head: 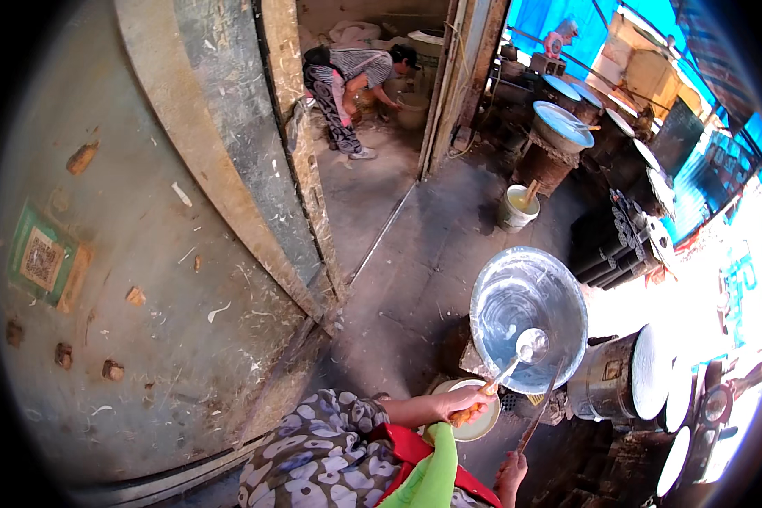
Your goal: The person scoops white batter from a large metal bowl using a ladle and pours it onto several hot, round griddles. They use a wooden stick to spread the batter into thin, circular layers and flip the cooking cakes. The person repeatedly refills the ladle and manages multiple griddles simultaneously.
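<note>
My left hand [471,404] grips the wooden handle of a metal ladle [533,346]. The ladle's round bowl, coated in something whitish, hangs over a large grey basin [505,305]. White swirled residue lines the inside of the basin. In my right hand [513,471] is a long thin stick or flat blade [536,419]; its upper end reaches the basin's near right rim, and I cannot tell whether they touch. Beneath my left forearm and hand stands a pale bucket [486,427] with whitish contents, partly hidden.
A metal wall panel [165,355] rises at left. Another person [362,70] bends over a tub [413,111] beyond the doorway. A white bucket [514,219] with a wooden handle, a basin on a stand [554,168], black cylinders [600,254] and a metal drum [600,378] stand around.
</note>
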`<state>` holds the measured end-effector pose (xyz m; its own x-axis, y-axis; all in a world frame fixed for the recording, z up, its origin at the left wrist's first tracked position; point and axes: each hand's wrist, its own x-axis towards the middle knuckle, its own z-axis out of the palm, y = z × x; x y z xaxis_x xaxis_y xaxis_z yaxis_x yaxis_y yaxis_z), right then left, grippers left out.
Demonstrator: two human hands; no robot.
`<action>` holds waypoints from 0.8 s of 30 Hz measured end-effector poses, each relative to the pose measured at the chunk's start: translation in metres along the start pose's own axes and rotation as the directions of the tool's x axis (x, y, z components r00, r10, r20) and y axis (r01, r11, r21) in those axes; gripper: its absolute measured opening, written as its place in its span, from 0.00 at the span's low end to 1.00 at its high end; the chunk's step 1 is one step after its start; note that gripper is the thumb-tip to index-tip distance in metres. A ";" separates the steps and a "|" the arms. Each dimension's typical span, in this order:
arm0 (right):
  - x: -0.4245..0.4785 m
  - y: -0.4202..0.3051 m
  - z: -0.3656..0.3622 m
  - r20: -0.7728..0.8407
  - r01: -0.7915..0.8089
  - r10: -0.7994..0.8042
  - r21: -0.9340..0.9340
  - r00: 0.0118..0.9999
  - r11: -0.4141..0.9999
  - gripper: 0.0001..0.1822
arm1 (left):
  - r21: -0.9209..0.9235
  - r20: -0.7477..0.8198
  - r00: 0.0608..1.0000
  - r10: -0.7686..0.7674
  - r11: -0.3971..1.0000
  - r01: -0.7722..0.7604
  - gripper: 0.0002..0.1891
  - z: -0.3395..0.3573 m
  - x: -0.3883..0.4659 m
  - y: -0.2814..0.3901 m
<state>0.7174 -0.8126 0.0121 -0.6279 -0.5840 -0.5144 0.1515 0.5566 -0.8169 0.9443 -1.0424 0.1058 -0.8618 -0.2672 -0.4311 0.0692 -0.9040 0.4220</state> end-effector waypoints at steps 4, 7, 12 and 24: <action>-0.035 0.024 -0.005 -0.100 -0.007 0.005 -0.018 0.995 1.000 0.13 | 0.044 0.047 0.998 -0.033 0.999 0.031 0.07 0.016 0.001 -0.011; -0.072 0.019 -0.009 -0.101 -0.025 0.034 0.083 0.994 0.996 0.13 | 0.040 0.081 0.993 -0.082 0.996 0.079 0.06 0.025 0.008 -0.027; -0.105 0.070 -0.032 -0.225 0.026 0.017 0.187 0.974 0.982 0.14 | 0.082 0.139 0.977 -0.162 0.985 0.151 0.06 0.058 0.009 -0.059; -0.175 0.148 -0.054 -0.192 -0.053 0.119 0.316 0.974 0.947 0.14 | 0.195 0.031 0.970 -0.241 0.953 0.230 0.07 0.087 -0.017 -0.142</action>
<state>0.8086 -0.5965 -0.0045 -0.7404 -0.3891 -0.5481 0.4182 0.3716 -0.8288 0.9054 -0.8808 0.1231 -0.8684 -0.0312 -0.4950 -0.2305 -0.8583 0.4585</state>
